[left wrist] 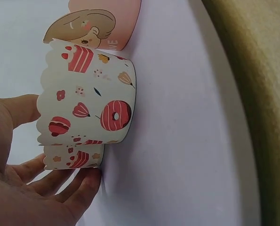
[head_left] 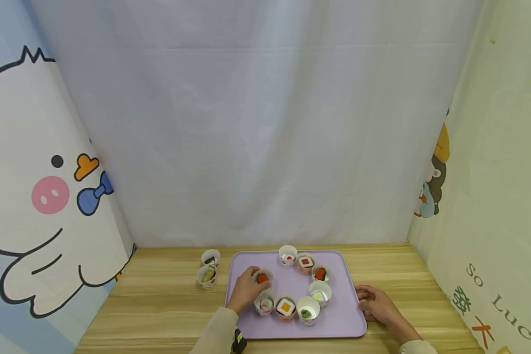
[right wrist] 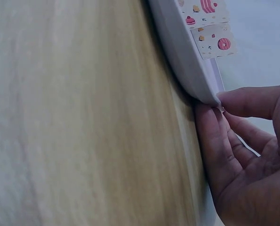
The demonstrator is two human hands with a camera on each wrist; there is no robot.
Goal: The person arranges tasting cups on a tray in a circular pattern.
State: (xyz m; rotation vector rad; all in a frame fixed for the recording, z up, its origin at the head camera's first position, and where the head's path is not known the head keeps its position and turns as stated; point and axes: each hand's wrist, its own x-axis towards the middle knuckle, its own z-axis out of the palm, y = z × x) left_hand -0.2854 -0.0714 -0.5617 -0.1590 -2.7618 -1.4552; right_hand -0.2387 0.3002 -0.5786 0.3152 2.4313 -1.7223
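My left hand [head_left: 244, 291] grips a paper cup [left wrist: 74, 157] with a red-topped sushi piece [head_left: 262, 279], on the left of a lilac tray [head_left: 287, 285]. Thumb and fingers lie on opposite sides of this cup. A cup printed with donuts and cakes [left wrist: 85, 96] stands right in front of it and partly hides it in the left wrist view. At the tray's right edge, my right hand [head_left: 379, 306] pinches the rim [right wrist: 210, 92] between thumb and fingers.
Several more paper cups with sushi pieces form a ring on the tray, among them one with an orange-centred square [head_left: 285, 307] and one with green topping [head_left: 308, 310]. Left of the tray, two cups [head_left: 208, 277] stand on the wooden table [head_left: 159, 309]. A white curtain [head_left: 265, 147] hangs behind.
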